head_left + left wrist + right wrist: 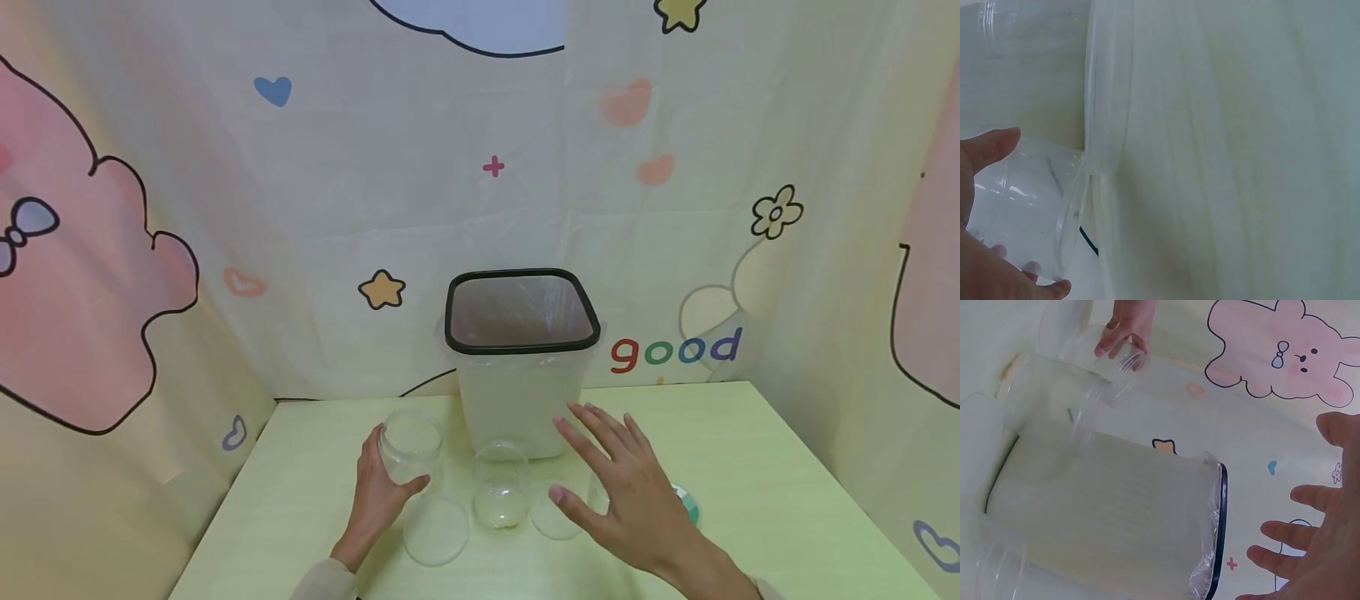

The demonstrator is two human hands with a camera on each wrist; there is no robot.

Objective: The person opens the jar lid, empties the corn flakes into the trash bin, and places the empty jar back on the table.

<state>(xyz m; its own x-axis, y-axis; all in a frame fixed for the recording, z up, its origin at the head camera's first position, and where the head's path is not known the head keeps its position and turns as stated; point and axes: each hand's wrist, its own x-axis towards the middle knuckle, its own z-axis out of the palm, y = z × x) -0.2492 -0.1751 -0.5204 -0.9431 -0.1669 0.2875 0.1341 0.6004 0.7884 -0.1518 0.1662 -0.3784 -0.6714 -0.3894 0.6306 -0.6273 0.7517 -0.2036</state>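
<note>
My left hand [378,493] grips a clear plastic jar [412,446] round its side, thumb in front; the left wrist view shows the thumb and fingertips around the clear wall. Just in front of that jar lies a clear round lid [437,533]. A second clear jar [501,493] stands between the hands, with another clear lid [553,515] to its right. My right hand [633,496] is raised with its fingers spread and nothing in them. Partly hidden behind it is one more clear container [597,497]. The right wrist view also shows these fingers [1288,537] apart.
A whitish waste bin [517,400] with a black rim [525,347] and a clear liner stands at the back of the table [787,517]. A green and white round object [687,505] shows past my right hand. Printed cloth [337,183] encloses the back and sides.
</note>
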